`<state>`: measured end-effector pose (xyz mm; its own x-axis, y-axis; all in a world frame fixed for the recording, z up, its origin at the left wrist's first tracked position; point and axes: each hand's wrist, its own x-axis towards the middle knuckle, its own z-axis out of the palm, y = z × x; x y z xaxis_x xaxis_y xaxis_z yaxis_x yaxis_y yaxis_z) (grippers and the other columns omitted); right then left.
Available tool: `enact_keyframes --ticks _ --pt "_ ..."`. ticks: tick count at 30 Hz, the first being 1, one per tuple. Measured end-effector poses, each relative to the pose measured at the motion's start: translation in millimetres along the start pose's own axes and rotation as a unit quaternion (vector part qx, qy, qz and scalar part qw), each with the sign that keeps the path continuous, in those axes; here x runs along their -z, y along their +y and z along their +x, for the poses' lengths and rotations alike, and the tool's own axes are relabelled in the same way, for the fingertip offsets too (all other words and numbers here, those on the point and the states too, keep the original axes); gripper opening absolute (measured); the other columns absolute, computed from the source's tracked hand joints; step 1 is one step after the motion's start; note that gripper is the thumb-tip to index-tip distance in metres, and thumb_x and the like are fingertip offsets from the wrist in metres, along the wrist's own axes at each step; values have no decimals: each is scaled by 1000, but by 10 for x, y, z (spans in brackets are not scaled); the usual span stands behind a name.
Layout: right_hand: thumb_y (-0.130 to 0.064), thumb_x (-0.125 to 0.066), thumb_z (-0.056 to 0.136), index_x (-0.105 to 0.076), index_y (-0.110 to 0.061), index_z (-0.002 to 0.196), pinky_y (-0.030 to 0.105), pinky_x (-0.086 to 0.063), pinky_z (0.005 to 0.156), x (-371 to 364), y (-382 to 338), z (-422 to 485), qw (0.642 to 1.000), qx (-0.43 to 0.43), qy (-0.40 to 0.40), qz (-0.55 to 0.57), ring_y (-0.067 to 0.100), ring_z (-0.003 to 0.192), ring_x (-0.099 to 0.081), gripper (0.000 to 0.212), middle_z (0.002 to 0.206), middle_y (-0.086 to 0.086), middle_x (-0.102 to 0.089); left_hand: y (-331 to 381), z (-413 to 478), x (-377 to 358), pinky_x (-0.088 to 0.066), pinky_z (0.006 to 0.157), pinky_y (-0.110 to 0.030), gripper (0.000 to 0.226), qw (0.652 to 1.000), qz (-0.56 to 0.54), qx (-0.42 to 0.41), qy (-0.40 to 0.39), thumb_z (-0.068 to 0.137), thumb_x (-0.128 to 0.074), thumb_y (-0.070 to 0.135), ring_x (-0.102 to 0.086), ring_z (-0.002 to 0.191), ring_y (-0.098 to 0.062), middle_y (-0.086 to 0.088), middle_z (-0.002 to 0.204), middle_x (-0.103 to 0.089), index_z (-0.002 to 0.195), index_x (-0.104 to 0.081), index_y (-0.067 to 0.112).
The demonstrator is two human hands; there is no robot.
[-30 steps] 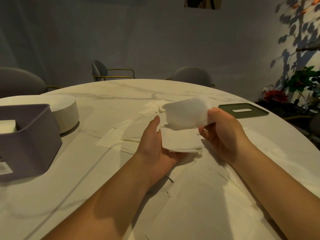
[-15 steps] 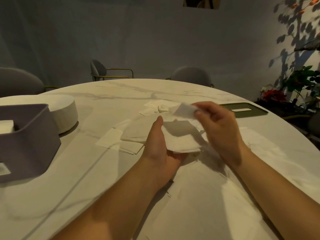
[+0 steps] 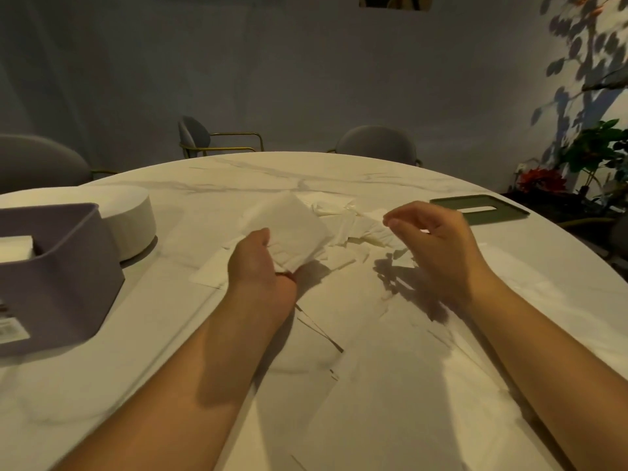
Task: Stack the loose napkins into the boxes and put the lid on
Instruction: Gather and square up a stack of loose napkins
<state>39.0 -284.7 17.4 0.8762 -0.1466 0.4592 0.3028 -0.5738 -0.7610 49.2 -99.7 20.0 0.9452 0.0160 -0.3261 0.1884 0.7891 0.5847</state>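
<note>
A: Near edge of the bench [image 3: 102, 368] first?

B: Spread with loose napkins [image 3: 390, 402]: white, flat, overlapping, under and between both forearms.

A: And the left hand [image 3: 258, 266]?

B: Raised a little above the bench, gripping a small stack of napkins [image 3: 292, 229], with thumb against the near-left edge and fingers mostly hidden beneath. Held tilted, with the far corner lifted.

A: Right hand [image 3: 431, 243]?

B: Hovering over the bench, apart from the stack, holding nothing. Relaxed, with fingers loosely bent and pointing left. Throwing a sharp shadow onto the sheets below.

A: Beyond the hands?

B: More of the same: scattered napkins [image 3: 353, 229], crumpled and crossed over one another, just past the stack.

A: Boxes?

B: One in view: purple box [image 3: 68, 277] at left, on the bench, open-topped, cut off by the frame edge. Holding boxed napkins [image 3: 15, 246], white, just below the rim. Marked with a white label on the near side. Backed by a low white round block [image 3: 132, 215]; touching or just apart, cannot tell.

A: Lid?

B: Green lid [image 3: 479, 209], lying flat at the far right of the bench, with a pale slot in the middle. Well apart from the purple box.

A: Farther still?

B: Grey chairs [image 3: 377, 141] round the far rim, a plant [image 3: 594, 154] with red flowers at right, a plain wall [image 3: 306, 62] with leaf shadows.
</note>
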Motion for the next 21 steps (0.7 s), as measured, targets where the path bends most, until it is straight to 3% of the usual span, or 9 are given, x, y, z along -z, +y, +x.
enact_keyframes --ticks 3,5,6,9,12,16,18,21 --pt "-22 -62 90 -66 -27 101 20 -48 82 -14 25 -20 991 -19 -107 -74 6 91 -59 12 96 -14 -63 75 66 64 -54 44 -30 11 1000 -4 -19 3 99 -45 12 -60 73 -25 -11 93 -63 96 -55 9" --pt "-25 -63 89 -66 -25 104 20 -49 81 -58 11 -47 975 0 -172 -139 7 88 -58 15 95 -12 -63 100 101 88 -58 59 -33 11 999 3 -33 21 99 -45 14 -59 73 -23 -10 100 -64 98 -55 11" --pt "-27 -62 90 -64 -25 104 19 -49 79 -76 -10 -55 969 1 -186 -162 8 86 -58 15 94 -12 -62 106 116 103 -57 57 -32 10 999 2 -41 32 99 -44 15 -58 72 -23 -8 98 -63 99 -54 12" --pt "-41 -58 90 -52 -29 105 21 -48 77 -89 -69 -70 957 -41 -210 -197 10 79 -56 20 89 -12 -57 106 150 143 -47 33 -25 11 998 -7 -53 41 101 -41 15 -57 69 -23 -6 85 -59 105 -51 11" --pt "-55 -58 84 -45 -34 108 22 -45 79 -98 -85 -108 942 -74 -260 -202 8 81 -54 35 93 -14 -54 75 207 167 -49 34 -26 10 997 11 -58 59 100 -42 15 -57 72 -22 -5 89 -58 107 -49 13" --pt "-51 -73 72 -43 -36 119 18 -45 72 -131 -116 -158 944 -71 -258 -192 5 83 -53 58 94 -18 -49 51 294 176 -54 52 -33 27 994 37 -58 84 98 -46 16 -61 93 -28 -8 120 -59 125 -51 14" --pt "-47 -76 70 -43 -37 121 13 -43 69 -142 -113 -153 951 -77 -242 -174 3 84 -52 62 98 -17 -49 55 308 178 -51 43 -28 33 993 30 -69 92 98 -46 15 -60 85 -26 -9 124 -57 131 -49 15" --pt "-39 -72 78 -46 -34 124 17 -46 73 -128 -105 -145 962 -85 -230 -117 6 86 -53 52 105 -10 -53 56 306 170 -47 34 -24 25 993 11 -80 89 98 -46 12 -57 76 -24 -10 117 -57 123 -51 12"
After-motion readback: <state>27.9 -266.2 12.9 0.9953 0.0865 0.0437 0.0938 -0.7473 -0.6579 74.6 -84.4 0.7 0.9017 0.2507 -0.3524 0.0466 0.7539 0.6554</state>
